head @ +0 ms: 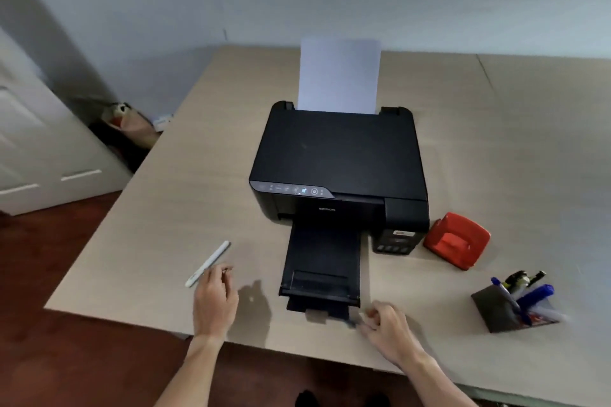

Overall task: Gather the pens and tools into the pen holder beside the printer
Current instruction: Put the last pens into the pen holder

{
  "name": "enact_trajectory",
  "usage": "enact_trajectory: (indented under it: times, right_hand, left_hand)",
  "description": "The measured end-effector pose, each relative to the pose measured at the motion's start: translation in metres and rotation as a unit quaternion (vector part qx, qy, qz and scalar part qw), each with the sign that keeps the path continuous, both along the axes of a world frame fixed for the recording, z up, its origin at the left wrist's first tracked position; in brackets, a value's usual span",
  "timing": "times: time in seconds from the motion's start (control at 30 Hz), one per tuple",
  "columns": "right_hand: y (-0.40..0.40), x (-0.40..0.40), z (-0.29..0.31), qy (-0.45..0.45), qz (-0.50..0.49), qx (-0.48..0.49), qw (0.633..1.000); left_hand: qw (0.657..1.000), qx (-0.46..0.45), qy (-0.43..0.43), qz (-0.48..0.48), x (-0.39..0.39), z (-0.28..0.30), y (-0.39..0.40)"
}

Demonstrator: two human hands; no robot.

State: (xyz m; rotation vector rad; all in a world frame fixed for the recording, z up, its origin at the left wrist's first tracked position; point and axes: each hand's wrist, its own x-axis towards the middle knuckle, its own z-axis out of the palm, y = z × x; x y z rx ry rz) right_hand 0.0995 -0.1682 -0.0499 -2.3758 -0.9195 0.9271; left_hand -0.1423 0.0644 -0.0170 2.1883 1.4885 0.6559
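Note:
A white pen (208, 263) lies slanted on the beige table (205, 149), left of the black printer (337, 155). My left hand (214, 302) rests just below the pen with its fingers stretched out, the fingertips at the pen's lower end. My right hand (388, 327) is at the front right corner of the printer's output tray (322, 261), its fingers curled on a small blurred blue and white pen (351, 322). The dark square pen holder (494, 309) stands at the right with several pens in it, well apart from both hands.
A red hole punch (456, 239) sits between the printer and the pen holder. A white sheet (339, 76) stands in the printer's rear feed. The table's front edge runs just under my wrists. A white cabinet (39, 142) and bags are off to the left.

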Motion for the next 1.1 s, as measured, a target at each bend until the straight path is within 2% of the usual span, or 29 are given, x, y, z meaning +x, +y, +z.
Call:
enact_trajectory:
  times: [0.13, 0.23, 0.33, 0.53, 0.6, 0.7, 0.83, 0.93, 1.1]
  right_hand:
    - [0.019, -0.023, -0.015, -0.01, -0.007, -0.005, 1.0]
    - [0.021, -0.028, -0.021, -0.034, -0.014, 0.015, 0.999]
    - [0.016, -0.027, -0.019, -0.054, 0.002, 0.029, 0.998]
    - [-0.008, -0.01, 0.004, -0.148, -0.014, -0.034, 0.988]
    - [-0.021, -0.001, 0.011, -0.168, -0.042, -0.05, 0.984]
    - [-0.045, 0.013, 0.018, -0.183, -0.099, -0.042, 0.977]
    - [-0.076, 0.023, 0.039, -0.189, -0.196, 0.032, 0.962]
    - [-0.106, 0.031, 0.053, -0.226, -0.27, 0.099, 0.931]
    - [-0.168, 0.074, 0.072, -0.299, -0.308, 0.096, 0.898]
  left_hand:
    - [0.99, -0.048, 0.063, 0.117, -0.036, -0.011, 0.027]
    - [0.978, -0.089, 0.116, 0.152, -0.056, -0.024, 0.047]
    - [0.972, -0.114, 0.146, 0.143, -0.067, -0.037, 0.059]
    - [0.98, -0.087, 0.161, 0.08, -0.056, -0.05, 0.053]
    - [0.986, -0.089, 0.13, 0.06, -0.044, -0.049, 0.048]
    - [0.992, -0.121, 0.015, 0.04, -0.019, -0.04, 0.032]
    - [0.988, -0.112, -0.103, -0.003, 0.013, -0.019, 0.003]
    - [0.987, -0.093, -0.123, -0.05, 0.036, -0.01, -0.011]
    - [0.977, -0.085, -0.111, -0.161, 0.09, 0.0, -0.038]
